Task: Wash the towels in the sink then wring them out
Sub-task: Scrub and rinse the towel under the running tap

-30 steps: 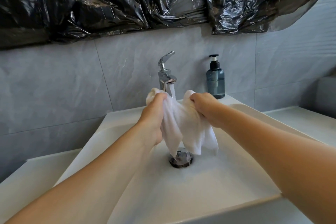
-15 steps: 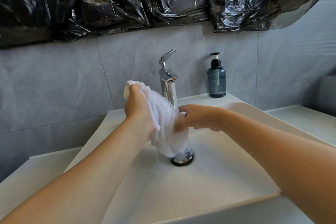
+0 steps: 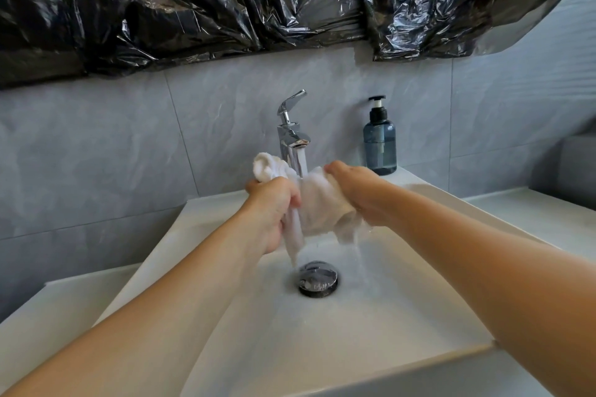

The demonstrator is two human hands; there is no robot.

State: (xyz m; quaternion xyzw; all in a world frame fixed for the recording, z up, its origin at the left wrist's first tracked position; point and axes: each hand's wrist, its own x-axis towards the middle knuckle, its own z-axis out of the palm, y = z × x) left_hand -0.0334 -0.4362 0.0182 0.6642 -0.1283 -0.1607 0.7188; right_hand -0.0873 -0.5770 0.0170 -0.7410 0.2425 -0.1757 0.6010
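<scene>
We could read no brand, label or writing anywhere, not even on the blue soap bottle [image 3: 379, 145] that stood just right of the faucet [image 3: 292, 138] on the sink [image 3: 419, 332] ledge; the bottle's face showed plain. We held the white towel [image 3: 317, 206] bunched directly below the faucet's spout, above the drain [image 3: 318, 279], with the water stream falling onto its middle; our left hand [image 3: 272, 206] gripped the towel's left part with fingers curled tightly round it, a loose tuft sticking up left of the faucet body; our right hand [image 3: 358, 193] clutched the right part, its fingers wrapped over the cloth, and water ran off the hanging ends into the basin in front of the faucet. Half a second before, our left hand had held the towel raised to the left of the faucet while our right hand reached in lower; since then both hands had come level under the spout and the towel had been gathered between them. Black plastic sheeting [image 3: 258, 0] hung on the wall above the faucet.
</scene>
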